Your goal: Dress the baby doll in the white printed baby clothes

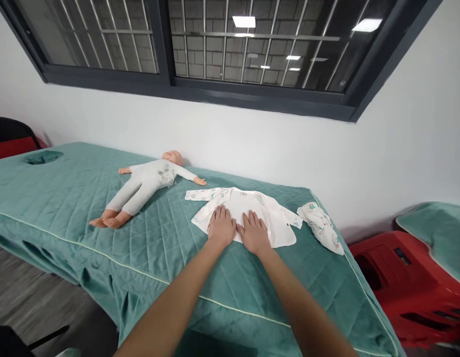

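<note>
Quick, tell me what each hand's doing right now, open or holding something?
Left hand: open, palm down on the baby shirt, no grip visible.
Right hand: open, palm down on the same shirt, no grip visible.

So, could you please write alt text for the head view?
A person's left hand and right hand rest on a small white shirt spread over a green quilted cover. A doll lies at left, a bundled patterned cloth at right.

Left hand [222, 226] and right hand [254, 233] cover part of the baby shirt [240, 203]; its collar print [243, 194] is illegible. Top edge crops the window [215, 54] at 12 o'clock.
</note>
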The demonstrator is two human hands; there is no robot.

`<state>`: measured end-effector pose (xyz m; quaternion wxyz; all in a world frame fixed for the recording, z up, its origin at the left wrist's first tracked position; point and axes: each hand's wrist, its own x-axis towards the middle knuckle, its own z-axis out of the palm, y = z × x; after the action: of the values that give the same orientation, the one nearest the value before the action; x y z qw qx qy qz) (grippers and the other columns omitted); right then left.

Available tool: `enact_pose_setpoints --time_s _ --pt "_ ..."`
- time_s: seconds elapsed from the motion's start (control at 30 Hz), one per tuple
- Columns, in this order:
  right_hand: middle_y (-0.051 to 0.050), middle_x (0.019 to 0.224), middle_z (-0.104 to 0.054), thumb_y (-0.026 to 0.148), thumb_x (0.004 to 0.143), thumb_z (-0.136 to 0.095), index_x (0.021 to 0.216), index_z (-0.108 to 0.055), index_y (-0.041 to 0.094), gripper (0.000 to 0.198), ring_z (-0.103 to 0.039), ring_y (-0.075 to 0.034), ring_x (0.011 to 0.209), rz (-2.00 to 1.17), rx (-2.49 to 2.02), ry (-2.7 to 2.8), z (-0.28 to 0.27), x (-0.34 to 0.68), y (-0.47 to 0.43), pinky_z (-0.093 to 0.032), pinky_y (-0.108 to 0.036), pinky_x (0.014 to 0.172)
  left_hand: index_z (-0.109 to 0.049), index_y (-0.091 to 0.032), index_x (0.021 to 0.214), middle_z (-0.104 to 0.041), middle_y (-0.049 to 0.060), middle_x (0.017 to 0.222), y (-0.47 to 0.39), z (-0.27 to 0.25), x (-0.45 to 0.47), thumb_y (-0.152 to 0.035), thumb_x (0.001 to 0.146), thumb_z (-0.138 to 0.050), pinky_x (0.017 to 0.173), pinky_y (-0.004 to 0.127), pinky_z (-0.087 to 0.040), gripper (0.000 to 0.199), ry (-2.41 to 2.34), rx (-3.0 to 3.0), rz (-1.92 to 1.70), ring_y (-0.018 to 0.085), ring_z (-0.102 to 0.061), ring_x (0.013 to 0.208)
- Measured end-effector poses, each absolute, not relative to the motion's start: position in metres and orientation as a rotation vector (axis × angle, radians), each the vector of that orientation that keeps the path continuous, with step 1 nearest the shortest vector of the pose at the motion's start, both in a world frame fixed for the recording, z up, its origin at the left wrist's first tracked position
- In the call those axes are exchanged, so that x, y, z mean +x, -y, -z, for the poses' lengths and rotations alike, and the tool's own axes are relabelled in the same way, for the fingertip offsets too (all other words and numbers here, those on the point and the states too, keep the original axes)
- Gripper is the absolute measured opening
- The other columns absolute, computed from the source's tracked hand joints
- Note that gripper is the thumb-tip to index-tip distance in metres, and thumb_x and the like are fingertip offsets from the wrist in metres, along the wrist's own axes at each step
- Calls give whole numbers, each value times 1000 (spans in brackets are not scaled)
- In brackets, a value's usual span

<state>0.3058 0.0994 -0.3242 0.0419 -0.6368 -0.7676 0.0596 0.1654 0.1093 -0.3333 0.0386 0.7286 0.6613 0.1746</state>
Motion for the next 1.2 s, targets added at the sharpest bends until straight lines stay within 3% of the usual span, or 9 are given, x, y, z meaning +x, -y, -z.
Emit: enact_pose_setpoints --time_s 0.13,0.27,0.43,0.57,0.67,0.77,0.87,1.0,1.2 --pt "-16 165 -22 52 103 -24 156 -32 13 66 -15 -27 154 -146 -1781 2442 328 317 -63 -13 -49 122 -58 -14 133 -47 10 153 -82 339 133 -24 96 -40 124 42 -26 42 -1771 2393 -768 23 -34 147" --pt "-16 164 -26 53 101 -31 153 -36 11 67 -18 -28 153 -232 -1686 2411 328 317 -56 -17 -47 123 -59 -16 130 -51 10 148 -80 348 90 -22 93 -44 123 40 -29 40 -1886 2201 -1111 23 -37 145" --pt "-13 145 -56 41 98 -39 144 -47 14 54 -49 -24 135 -400 -1715 2090 317 283 -114 -36 -37 113 -60 -19 127 -60 10 138 -110 350 51 -33 97 -38 112 42 -41 40 -2108 1733 -1218 26 -52 130" --pt "-11 126 -68 44 96 -45 138 -50 18 50 -63 -28 117 -501 -1891 1836 303 251 -187 -46 -39 98 -51 -21 141 -64 12 134 -144 340 36 -39 99 -36 109 55 -38 48 -2313 1570 -1005 33 -52 129" --pt "-10 121 -69 48 96 -42 137 -49 20 50 -64 -29 113 -515 -1965 1745 304 235 -223 -47 -40 94 -46 -22 146 -62 15 137 -168 333 31 -43 98 -39 109 58 -35 53 -2397 1560 -888 35 -48 134" --pt "-7 117 -70 44 93 -45 133 -53 25 45 -64 -26 110 -504 -1947 1728 315 229 -234 -47 -39 93 -56 -27 138 -64 12 135 -187 332 26 -44 96 -43 111 54 -32 47 -2372 1573 -897 31 -49 134" --pt "-4 108 -70 37 88 -48 130 -56 27 44 -65 -23 102 -545 -1789 1719 327 230 -234 -48 -36 90 -70 -29 120 -73 7 118 -200 336 19 -39 94 -47 108 46 -37 36 -2260 1549 -1016 27 -61 118" --pt "-5 105 -70 32 82 -46 125 -61 23 46 -66 -22 95 -724 -1579 1501 333 238 -236 -52 -36 87 -74 -24 106 -76 4 96 -214 341 9 -30 90 -45 89 33 -48 34 -2092 1414 -1236 22 -67 92" --pt "-10 117 -65 35 76 -50 124 -59 19 52 -69 -19 85 -1060 -1378 1156 331 246 -238 -59 -31 69 -71 -20 108 -74 4 95 -230 343 3 -25 90 -39 85 33 -50 37 -2092 1391 -1317 22 -66 92"
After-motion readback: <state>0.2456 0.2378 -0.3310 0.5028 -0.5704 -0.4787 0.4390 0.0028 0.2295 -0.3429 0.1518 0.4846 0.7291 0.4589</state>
